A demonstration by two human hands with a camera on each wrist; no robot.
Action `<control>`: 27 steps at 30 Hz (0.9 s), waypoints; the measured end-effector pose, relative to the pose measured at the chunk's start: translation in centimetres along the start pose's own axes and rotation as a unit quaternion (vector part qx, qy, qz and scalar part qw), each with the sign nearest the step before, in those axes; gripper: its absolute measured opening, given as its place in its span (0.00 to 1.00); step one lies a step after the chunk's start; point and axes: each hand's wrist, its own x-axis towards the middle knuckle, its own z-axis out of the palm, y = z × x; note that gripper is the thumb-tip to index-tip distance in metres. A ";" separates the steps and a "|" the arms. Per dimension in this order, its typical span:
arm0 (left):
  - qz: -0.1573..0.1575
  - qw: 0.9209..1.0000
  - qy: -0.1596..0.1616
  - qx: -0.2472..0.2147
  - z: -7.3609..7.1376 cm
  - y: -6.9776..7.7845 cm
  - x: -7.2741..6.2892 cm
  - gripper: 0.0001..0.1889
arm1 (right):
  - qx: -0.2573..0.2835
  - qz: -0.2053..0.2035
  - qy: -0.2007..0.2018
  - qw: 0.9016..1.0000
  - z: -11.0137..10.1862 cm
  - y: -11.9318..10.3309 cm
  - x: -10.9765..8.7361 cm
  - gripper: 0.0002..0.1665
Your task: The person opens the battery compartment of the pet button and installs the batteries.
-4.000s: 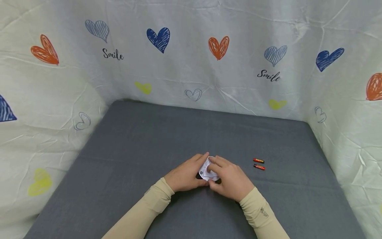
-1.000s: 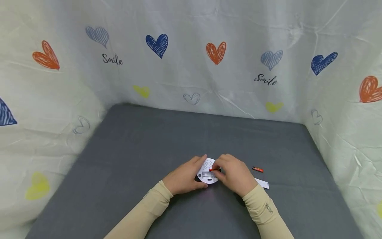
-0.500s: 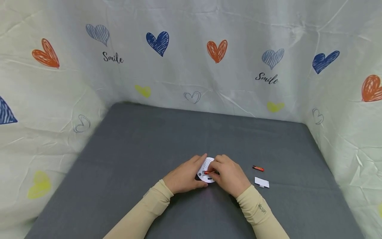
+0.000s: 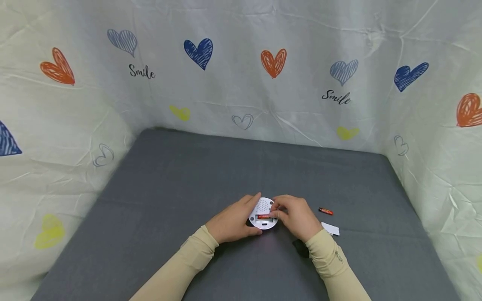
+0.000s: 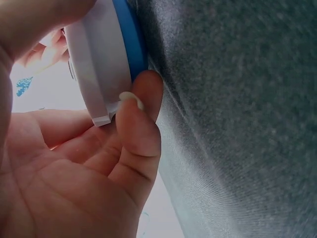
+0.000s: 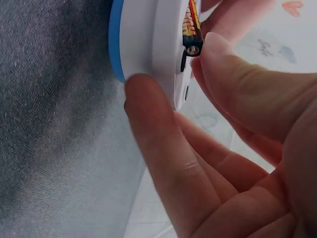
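A round white device (image 4: pixel 262 205) with a dotted patch of small holes lies on the table, its battery compartment facing up. Its side shows a blue band (image 5: pixel 130 37) in the left wrist view. My left hand (image 4: pixel 232 219) grips the rim from the left, fingers at the far side and thumb at the near side. A red and black battery (image 4: pixel 264 217) sits in the compartment. At its right end my right hand (image 4: pixel 295 215) has the thumb and a finger; in the right wrist view the thumb (image 6: pixel 218 47) is against the battery's end, which stands slightly proud.
A second red battery (image 4: pixel 326 211) lies on the grey table to the right. Near it is the white battery cover (image 4: pixel 330 228), partly behind the right wrist. A dark object (image 4: pixel 301 248) shows under that wrist. A white curtain with hearts (image 4: pixel 241 75) surrounds the table.
The cover has come off the device and lies at the right. One battery has gone from the table into the compartment, lowered by my right hand. My left hand keeps its grip.
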 end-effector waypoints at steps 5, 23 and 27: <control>0.006 1.000 0.003 -0.008 0.0 0.1 -0.1 0.54 | 0.002 0.017 0.000 1.000 0.1 -0.2 0.3 0.10; 0.028 1.000 0.014 -0.004 0.0 0.1 -0.3 0.53 | 0.002 0.079 -0.005 0.997 0.5 -1.6 1.0 0.20; 0.033 0.999 0.020 -0.001 0.0 0.1 -0.3 0.52 | 0.002 0.091 0.003 0.996 0.8 -1.8 1.3 0.20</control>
